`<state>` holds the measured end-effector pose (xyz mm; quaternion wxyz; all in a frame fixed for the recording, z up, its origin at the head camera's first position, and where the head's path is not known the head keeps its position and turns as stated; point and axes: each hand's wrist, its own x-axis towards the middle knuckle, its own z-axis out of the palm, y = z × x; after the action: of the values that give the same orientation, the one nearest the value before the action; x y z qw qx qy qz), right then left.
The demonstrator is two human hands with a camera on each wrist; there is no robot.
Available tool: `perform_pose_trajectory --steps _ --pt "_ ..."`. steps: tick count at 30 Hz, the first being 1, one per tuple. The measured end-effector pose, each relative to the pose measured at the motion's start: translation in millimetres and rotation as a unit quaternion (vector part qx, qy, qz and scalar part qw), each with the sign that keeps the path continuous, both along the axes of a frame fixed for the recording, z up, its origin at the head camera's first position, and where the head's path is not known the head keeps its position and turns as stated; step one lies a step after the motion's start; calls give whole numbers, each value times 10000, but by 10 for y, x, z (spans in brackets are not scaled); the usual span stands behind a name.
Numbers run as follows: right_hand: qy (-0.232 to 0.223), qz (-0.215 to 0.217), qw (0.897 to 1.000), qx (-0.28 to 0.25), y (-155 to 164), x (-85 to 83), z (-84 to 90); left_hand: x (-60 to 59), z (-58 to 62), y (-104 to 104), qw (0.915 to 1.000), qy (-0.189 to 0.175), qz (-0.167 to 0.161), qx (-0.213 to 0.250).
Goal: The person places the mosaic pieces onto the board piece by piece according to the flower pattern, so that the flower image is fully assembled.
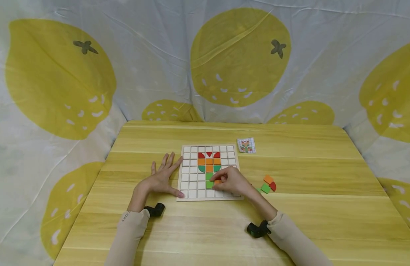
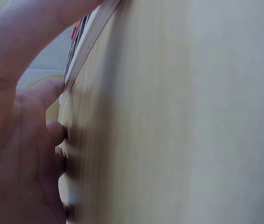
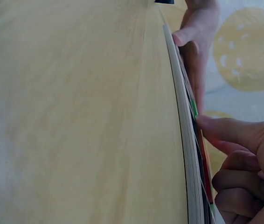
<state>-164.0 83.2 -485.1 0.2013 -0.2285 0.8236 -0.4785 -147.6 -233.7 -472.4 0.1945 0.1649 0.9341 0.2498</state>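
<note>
Wooden table (image 1: 198,232), loose tiles (image 1: 265,188) perhaps partly behind right wrist (image 1: 255,193)

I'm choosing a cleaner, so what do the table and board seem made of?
Table: wood or wood-look laminate, softly glossy, judging by its grain streaks. Board: probably wood, matte, given its pale, wood-toned edge; white face may be painted.

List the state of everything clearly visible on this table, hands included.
Board, flat, partly filled with tiles
Left hand, fingers spread, thumb on the board's edge
Right hand, fingers pinching the lower green tile
Picture card, face up
Loose orange tile, unplaced
Loose red tile, unplaced
Loose green tile, unplaced
</note>
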Motion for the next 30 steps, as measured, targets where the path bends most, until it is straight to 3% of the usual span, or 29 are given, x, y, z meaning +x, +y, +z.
perform_pose_trajectory --steps 12,21,30 --pt "-47 -150 9998 76 117 -37 94 -23 -8 5 10000 -42 -9 -23" --pt "64 -661 9975 256 590 -129 237 -18 37 4 10000 -43 15 46" --pt "-55 -881 9955 345 1108 -161 212 -4 20 3 10000 -69 40 -5"
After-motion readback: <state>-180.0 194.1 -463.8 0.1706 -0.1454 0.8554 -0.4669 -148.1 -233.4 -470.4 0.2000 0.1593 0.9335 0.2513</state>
